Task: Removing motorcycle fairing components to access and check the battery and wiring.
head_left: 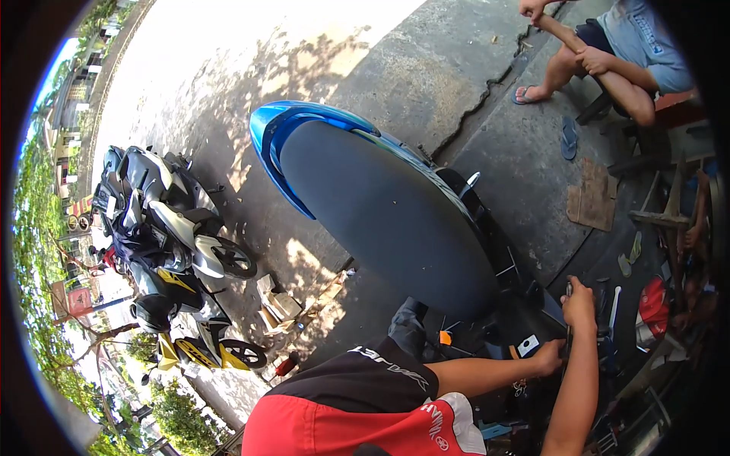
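My left hand [549,358] reaches in from the lower middle, fingers curled at the lower end of a dark, narrow, rod-shaped tool [567,334]. Higher up, my right hand [579,305] is closed round the same tool, whose tip shows just above the fist. Its exact kind is too dark to make out. Both hands are beside the dark end of a motorcycle with a long black seat [380,213] and blue bodywork [262,125]. Close to my left hand lies a small white piece with a dark spot [528,346]. An orange piece [445,337] is farther left.
Parked motorcycles [175,228] stand at the left. Cardboard scraps [280,304] lie on the ground. At the right are a long silver wrench [614,308], a red-and-white item [652,311], a flat brown board [591,196] and a loose slipper [569,138]. Another person [623,53] sits upper right.
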### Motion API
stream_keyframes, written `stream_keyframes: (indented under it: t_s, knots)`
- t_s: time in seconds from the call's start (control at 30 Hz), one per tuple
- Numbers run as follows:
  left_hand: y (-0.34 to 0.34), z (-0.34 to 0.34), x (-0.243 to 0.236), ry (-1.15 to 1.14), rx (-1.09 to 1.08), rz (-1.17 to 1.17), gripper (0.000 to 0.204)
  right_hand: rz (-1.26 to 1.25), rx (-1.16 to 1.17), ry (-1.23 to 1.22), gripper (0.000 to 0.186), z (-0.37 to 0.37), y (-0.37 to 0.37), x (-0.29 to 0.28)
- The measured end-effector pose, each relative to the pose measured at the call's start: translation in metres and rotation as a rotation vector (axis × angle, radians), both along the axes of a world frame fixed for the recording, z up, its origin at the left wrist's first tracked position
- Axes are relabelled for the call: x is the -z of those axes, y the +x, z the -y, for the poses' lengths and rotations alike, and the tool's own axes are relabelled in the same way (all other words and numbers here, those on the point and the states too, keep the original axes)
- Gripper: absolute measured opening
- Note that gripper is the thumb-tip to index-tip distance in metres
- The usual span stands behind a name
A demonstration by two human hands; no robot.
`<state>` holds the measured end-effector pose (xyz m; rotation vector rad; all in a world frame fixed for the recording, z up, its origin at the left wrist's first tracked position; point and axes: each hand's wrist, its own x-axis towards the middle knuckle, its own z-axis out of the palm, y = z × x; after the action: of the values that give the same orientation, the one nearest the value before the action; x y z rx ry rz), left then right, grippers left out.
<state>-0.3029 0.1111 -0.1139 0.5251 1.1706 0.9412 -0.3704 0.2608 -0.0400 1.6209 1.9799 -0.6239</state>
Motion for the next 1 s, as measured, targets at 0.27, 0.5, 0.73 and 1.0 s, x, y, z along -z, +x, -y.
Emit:
stream_keyframes:
  t_s: [0.27, 0.5, 0.73, 1.0]
  knots:
    - [-0.099, 0.089, 0.018, 0.405, 0.242, 0.209, 0.038, -0.702, 0.126, 0.210, 0.043, 0.141, -0.016, -0.033]
    - [-0.251, 0.259, 0.035, 0.187, 0.832, -0.538, 0.027, -0.613, 0.650, -0.276, 0.043, 0.454, 0.106, 0.049]
    - [-0.275, 0.298, -0.009, 0.297, 0.892, -0.757, 0.037, -0.179, 0.740, -0.158, 0.037, 0.722, 0.248, 0.197]
    - [-0.207, 0.173, -0.068, 0.728, 0.838, -0.978, 0.036, -0.026, 1.020, 0.403, 0.037, 0.682, 0.267, 0.112]
